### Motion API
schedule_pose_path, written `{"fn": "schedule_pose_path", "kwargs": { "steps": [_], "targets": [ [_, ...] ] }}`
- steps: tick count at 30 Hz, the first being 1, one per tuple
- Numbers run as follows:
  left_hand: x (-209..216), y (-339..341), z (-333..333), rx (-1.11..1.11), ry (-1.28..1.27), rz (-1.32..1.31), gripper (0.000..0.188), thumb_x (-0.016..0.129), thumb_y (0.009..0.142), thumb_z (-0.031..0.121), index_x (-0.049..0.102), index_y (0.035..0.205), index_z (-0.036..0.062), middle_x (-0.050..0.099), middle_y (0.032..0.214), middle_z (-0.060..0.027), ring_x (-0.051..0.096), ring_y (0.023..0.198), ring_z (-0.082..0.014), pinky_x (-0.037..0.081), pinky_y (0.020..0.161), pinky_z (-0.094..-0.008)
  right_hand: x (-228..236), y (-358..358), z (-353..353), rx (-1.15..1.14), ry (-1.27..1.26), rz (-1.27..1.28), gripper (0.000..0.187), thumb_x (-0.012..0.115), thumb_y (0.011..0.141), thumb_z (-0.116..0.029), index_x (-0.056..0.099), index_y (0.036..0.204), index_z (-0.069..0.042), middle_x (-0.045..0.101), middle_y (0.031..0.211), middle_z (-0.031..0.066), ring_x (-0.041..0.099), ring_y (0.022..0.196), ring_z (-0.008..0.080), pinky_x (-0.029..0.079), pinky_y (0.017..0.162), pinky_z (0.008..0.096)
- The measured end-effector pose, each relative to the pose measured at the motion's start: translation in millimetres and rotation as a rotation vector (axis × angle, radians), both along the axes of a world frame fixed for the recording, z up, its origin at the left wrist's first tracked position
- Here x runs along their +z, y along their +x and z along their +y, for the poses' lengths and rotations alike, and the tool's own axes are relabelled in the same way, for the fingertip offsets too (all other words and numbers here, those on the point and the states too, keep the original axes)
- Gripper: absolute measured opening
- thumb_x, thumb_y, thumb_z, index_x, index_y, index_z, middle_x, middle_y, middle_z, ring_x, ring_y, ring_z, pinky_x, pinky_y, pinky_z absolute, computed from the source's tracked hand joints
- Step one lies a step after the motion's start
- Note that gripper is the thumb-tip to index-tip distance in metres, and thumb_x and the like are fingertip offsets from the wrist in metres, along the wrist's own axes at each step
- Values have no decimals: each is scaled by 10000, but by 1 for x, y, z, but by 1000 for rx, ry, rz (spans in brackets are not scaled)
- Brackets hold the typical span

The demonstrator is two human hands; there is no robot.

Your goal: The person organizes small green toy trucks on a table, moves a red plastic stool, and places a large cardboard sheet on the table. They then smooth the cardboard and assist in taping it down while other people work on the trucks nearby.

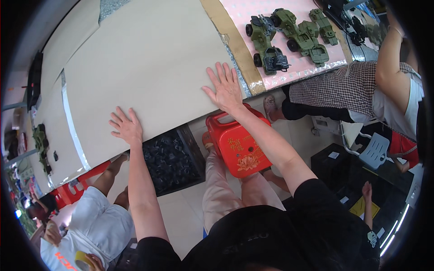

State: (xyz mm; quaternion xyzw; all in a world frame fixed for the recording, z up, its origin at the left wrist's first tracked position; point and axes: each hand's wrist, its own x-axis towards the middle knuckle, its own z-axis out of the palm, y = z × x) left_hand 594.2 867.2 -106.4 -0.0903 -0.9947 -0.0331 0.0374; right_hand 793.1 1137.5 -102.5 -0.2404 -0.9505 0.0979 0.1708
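Note:
My left hand (126, 127) lies flat, fingers spread, on the near edge of a large beige cardboard sheet (149, 58) that covers the table. My right hand (224, 88) also rests flat and open on the same sheet, further to the right near its corner. Neither hand holds anything. Both forearms reach up from the lower edge of the picture.
Several green and grey toy military vehicles (289, 36) stand on a pink mat (244, 11) at the top right. A red plastic stool (237, 142) and a black crate (174, 160) of dark parts sit under the table edge. One person (361, 90) sits at right, another (95, 226) at lower left.

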Motion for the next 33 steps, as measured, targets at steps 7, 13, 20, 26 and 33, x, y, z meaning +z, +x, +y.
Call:
{"fn": "schedule_pose_path", "kwargs": {
  "steps": [7, 13, 20, 26, 33],
  "targets": [
    [12, -1, 9, 31, -46, -34, 621, 305, 914, 520, 234, 1429, 180, 179, 1480, -157, 119, 1364, -368, 79, 1046, -606, 5, -5, 4, -2, -15, -14, 608, 461, 867, -496, 398, 1346, -126, 317, 1407, 176, 232, 1326, 346, 130, 1092, 483],
    [3, -4, 4, 17, 23, 59, 643, 371, 876, 528, 312, 1399, 158, 226, 1462, -177, 146, 1358, -383, 67, 1037, -630, -7, -8, 7, 16, 86, -100, 635, 460, 865, -496, 350, 1376, -136, 276, 1436, 172, 203, 1345, 339, 120, 1095, 490],
    [3, -3, 9, 30, 38, 18, 659, 303, 884, 546, 260, 1419, 164, 199, 1473, -148, 108, 1364, -371, 44, 1056, -608, -3, -4, 5, -1, 111, -155, 599, 408, 901, -478, 320, 1391, -145, 290, 1428, 167, 219, 1331, 349, 125, 1091, 478],
    [7, 5, -5, 62, 36, 30, 658, 299, 883, 539, 251, 1423, 166, 198, 1474, -140, 99, 1364, -370, 34, 1059, -605, 0, -4, -3, 43, 121, -176, 602, 399, 907, -473, 301, 1397, -138, 265, 1437, 170, 208, 1334, 349, 128, 1090, 478],
    [3, -2, 7, 29, 23, 70, 660, 335, 869, 548, 297, 1407, 168, 229, 1463, -161, 125, 1362, -378, 47, 1055, -612, 0, -5, 6, 11, 113, -157, 608, 418, 892, -478, 342, 1380, -123, 308, 1415, 187, 233, 1327, 356, 125, 1093, 479]
  ]
}}
